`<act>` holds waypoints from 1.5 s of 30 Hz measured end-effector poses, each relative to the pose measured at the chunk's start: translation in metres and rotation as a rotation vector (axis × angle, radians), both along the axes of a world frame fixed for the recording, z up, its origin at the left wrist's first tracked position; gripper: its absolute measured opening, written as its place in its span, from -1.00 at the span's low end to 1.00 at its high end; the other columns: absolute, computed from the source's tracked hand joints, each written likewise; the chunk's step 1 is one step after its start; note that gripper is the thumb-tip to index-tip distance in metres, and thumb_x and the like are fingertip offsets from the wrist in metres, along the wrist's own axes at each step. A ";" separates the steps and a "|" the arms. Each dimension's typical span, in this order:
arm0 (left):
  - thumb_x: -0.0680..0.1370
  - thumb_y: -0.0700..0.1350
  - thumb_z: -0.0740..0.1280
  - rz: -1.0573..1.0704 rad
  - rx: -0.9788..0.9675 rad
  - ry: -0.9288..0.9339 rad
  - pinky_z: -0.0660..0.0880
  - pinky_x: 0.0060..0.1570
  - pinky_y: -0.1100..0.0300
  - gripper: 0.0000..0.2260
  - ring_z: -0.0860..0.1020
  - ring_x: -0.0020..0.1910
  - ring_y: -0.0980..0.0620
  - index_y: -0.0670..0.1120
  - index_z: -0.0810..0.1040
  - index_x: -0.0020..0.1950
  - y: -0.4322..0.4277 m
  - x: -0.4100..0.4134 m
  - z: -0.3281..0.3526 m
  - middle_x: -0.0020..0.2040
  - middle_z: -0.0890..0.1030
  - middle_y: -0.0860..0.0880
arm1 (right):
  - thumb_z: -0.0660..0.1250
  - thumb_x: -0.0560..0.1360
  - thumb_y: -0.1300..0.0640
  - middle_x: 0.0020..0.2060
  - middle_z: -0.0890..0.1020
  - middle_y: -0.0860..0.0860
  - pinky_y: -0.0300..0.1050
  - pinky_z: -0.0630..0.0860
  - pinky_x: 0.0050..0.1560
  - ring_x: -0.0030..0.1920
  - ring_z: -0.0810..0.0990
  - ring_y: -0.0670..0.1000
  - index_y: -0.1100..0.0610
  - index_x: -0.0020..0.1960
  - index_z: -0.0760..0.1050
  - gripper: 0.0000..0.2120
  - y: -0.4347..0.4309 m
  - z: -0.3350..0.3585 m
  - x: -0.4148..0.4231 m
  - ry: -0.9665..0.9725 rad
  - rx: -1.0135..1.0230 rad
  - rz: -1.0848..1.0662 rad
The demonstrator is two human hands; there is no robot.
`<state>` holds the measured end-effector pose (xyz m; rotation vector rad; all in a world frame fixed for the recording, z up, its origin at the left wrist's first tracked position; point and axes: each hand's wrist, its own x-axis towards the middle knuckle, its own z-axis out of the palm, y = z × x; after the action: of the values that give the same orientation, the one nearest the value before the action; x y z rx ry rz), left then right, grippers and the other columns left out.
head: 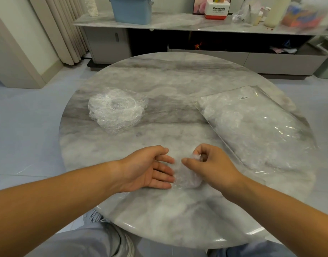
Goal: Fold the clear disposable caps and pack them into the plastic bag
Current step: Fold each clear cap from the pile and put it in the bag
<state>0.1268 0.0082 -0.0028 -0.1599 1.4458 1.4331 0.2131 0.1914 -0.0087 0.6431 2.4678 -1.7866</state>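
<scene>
Half-folded clear cap (pixel 187 178): on marble table (pixel 159 210), between hands. Probably featherlight, limp, slippery; best taken at bunched rim. Pinched at top by right hand (pixel 213 166); left hand (pixel 150 169) straight-fingered, touching it. Plastic bag (pixel 255 127) near, rightward.

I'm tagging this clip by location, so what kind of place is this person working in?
Most likely a home living room: a round marble table, a long low cabinet along the wall with a blue bin on top, and floor-length curtains beside it.
</scene>
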 end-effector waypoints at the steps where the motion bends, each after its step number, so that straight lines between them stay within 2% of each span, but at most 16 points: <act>1: 0.65 0.05 0.24 -0.001 0.006 -0.006 0.58 0.20 -0.17 -0.61 0.67 0.05 -0.25 -0.23 0.53 0.29 0.000 0.000 0.000 0.05 0.63 -0.27 | 0.54 0.45 0.14 -0.38 0.54 -0.02 -0.27 0.46 -0.33 -0.36 0.49 -0.10 0.14 -0.20 0.52 -0.79 -0.004 0.000 0.002 0.048 -0.073 0.012; 3: 0.65 0.06 0.22 -0.003 0.030 -0.024 0.56 0.23 -0.18 -0.59 0.68 0.03 -0.24 -0.23 0.52 0.31 -0.001 0.000 0.000 0.05 0.63 -0.27 | 0.54 0.46 0.17 -0.32 0.62 -0.05 -0.28 0.51 -0.22 -0.29 0.56 -0.10 0.16 -0.15 0.59 -0.87 -0.009 -0.002 0.006 0.133 -0.120 0.076; 6: 0.65 0.07 0.20 -0.017 0.066 -0.043 0.54 0.26 -0.17 -0.57 0.66 0.09 -0.25 -0.23 0.52 0.34 -0.004 0.001 -0.002 0.12 0.63 -0.28 | 0.46 0.54 0.08 -0.15 0.70 -0.10 -0.21 0.56 -0.08 -0.13 0.65 -0.10 0.03 -0.04 0.67 -0.96 -0.011 -0.008 0.014 0.194 -0.011 0.243; 10: 0.66 0.06 0.21 0.005 0.065 -0.030 0.57 0.20 -0.13 -0.60 0.67 0.08 -0.27 -0.18 0.47 0.37 -0.004 0.002 0.000 0.19 0.61 -0.28 | 0.28 0.56 -0.17 0.06 0.65 -0.16 -0.19 0.55 0.09 0.09 0.62 -0.07 -0.09 0.17 0.63 -0.71 -0.003 -0.015 0.023 0.213 0.211 0.468; 13: 0.67 0.03 0.21 -0.037 0.023 0.016 0.60 0.15 -0.11 -0.66 0.68 0.06 -0.29 -0.13 0.45 0.36 -0.004 -0.001 0.009 0.20 0.60 -0.29 | 0.23 0.58 -0.18 0.21 0.56 -0.24 -0.31 0.44 0.26 0.25 0.53 -0.19 -0.06 0.30 0.59 -0.62 0.000 -0.022 0.023 0.226 0.405 0.597; 17: 0.63 -0.09 0.33 -0.047 -0.160 0.346 0.68 -0.10 -0.02 -0.79 0.70 -0.09 -0.14 -0.16 0.53 0.22 -0.009 -0.011 0.012 0.08 0.58 -0.20 | 0.16 0.60 -0.24 0.31 0.49 -0.16 -0.18 0.39 0.32 0.27 0.44 -0.15 -0.06 0.40 0.50 -0.53 -0.002 -0.030 0.026 0.238 0.697 0.713; 20: 0.53 -0.07 0.49 -0.157 -0.275 0.612 0.62 -0.15 0.12 -0.80 0.62 -0.19 0.04 -0.09 0.60 0.10 -0.011 -0.013 0.005 -0.11 0.61 -0.07 | 0.10 0.61 -0.28 0.36 0.42 -0.10 -0.09 0.38 0.28 0.27 0.39 -0.04 -0.08 0.44 0.42 -0.51 -0.006 -0.034 0.031 0.251 0.881 0.769; 24: 0.45 -0.07 0.58 -0.241 -0.270 0.654 0.61 -0.15 0.18 -0.69 0.62 -0.24 0.09 -0.07 0.61 0.13 -0.001 -0.013 -0.004 -0.14 0.64 -0.02 | 0.02 0.61 -0.33 0.45 0.31 -0.15 -0.12 0.25 0.34 0.38 0.27 -0.06 -0.13 0.51 0.31 -0.46 -0.004 -0.032 0.035 0.246 0.925 0.798; 27: 0.40 -0.08 0.61 -0.310 -0.283 0.631 0.64 -0.15 0.16 -0.62 0.63 -0.23 0.04 -0.10 0.60 0.15 0.007 -0.016 -0.007 -0.16 0.63 -0.04 | 0.09 0.60 -0.31 0.48 0.31 -0.22 -0.14 0.18 0.42 0.49 0.16 -0.13 -0.13 0.54 0.29 -0.44 0.005 -0.031 0.039 0.254 0.837 0.810; 31: 0.41 -0.13 0.60 -0.372 -0.335 0.643 0.66 -0.19 0.16 -0.73 0.63 -0.29 0.05 -0.15 0.63 0.03 0.011 -0.017 -0.011 -0.26 0.65 -0.05 | 0.20 0.55 -0.27 0.51 0.25 -0.25 -0.17 0.15 0.52 0.56 0.05 -0.24 -0.21 0.52 0.24 -0.44 0.016 -0.028 0.050 0.133 0.520 0.709; 33: 0.44 -0.14 0.59 -0.403 -0.370 0.660 0.64 -0.22 0.19 -0.78 0.62 -0.31 0.08 -0.16 0.63 -0.02 0.014 -0.014 -0.011 -0.29 0.64 -0.03 | 0.21 0.53 -0.24 0.46 0.32 -0.29 -0.19 0.22 0.49 0.54 0.16 -0.24 -0.21 0.43 0.36 -0.52 0.018 -0.024 0.053 0.117 0.370 0.644; 35: 0.46 -0.16 0.56 -0.389 -0.362 0.672 0.63 -0.24 0.19 -0.81 0.59 -0.34 0.09 -0.19 0.62 -0.05 0.017 -0.011 -0.010 -0.31 0.62 -0.03 | 0.25 0.52 -0.18 0.36 0.45 -0.31 -0.21 0.31 0.42 0.46 0.33 -0.22 -0.18 0.18 0.53 -0.73 0.014 -0.020 0.054 0.170 0.225 0.519; 37: 0.48 -0.21 0.54 -0.309 -0.285 0.625 0.64 -0.20 0.14 -0.85 0.60 -0.32 0.03 -0.20 0.59 -0.08 0.021 -0.007 -0.006 -0.28 0.63 -0.09 | 0.37 0.53 -0.09 0.29 0.49 -0.31 -0.21 0.42 0.33 0.36 0.45 -0.23 -0.13 -0.04 0.57 -0.94 0.008 -0.015 0.051 0.219 0.136 0.276; 41: 0.52 -0.28 0.47 -0.102 -0.026 0.387 0.67 -0.19 0.15 -0.86 0.69 -0.20 -0.08 -0.20 0.51 -0.05 0.034 0.001 0.012 -0.17 0.67 -0.22 | 0.48 0.50 0.05 0.08 0.67 -0.10 -0.14 0.56 0.17 0.15 0.64 -0.11 -0.05 -0.08 0.66 -0.99 0.015 0.010 0.043 0.136 -0.097 -0.001; 43: 0.53 -0.29 0.45 -0.058 0.042 0.354 0.69 -0.11 0.11 -0.85 0.70 -0.13 -0.12 -0.20 0.49 -0.04 0.044 0.006 0.021 -0.14 0.66 -0.24 | 0.49 0.47 0.03 0.00 0.72 0.04 0.00 0.61 0.18 0.04 0.69 0.06 0.08 0.02 0.66 -0.82 0.026 0.024 0.044 0.077 -0.266 -0.041; 45: 0.52 -0.29 0.46 -0.038 0.087 0.366 0.68 -0.08 0.10 -0.84 0.70 -0.16 -0.10 -0.17 0.48 -0.07 0.057 0.011 0.030 -0.24 0.63 -0.16 | 0.55 0.32 -0.03 0.06 0.67 0.17 0.12 0.66 0.10 -0.03 0.69 0.13 0.16 0.13 0.59 -0.54 0.037 0.032 0.046 0.056 -0.421 -0.184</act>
<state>0.1382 0.0652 0.0269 0.1937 1.6645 1.5460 0.2595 0.2283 0.0233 0.8077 2.0115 -2.3223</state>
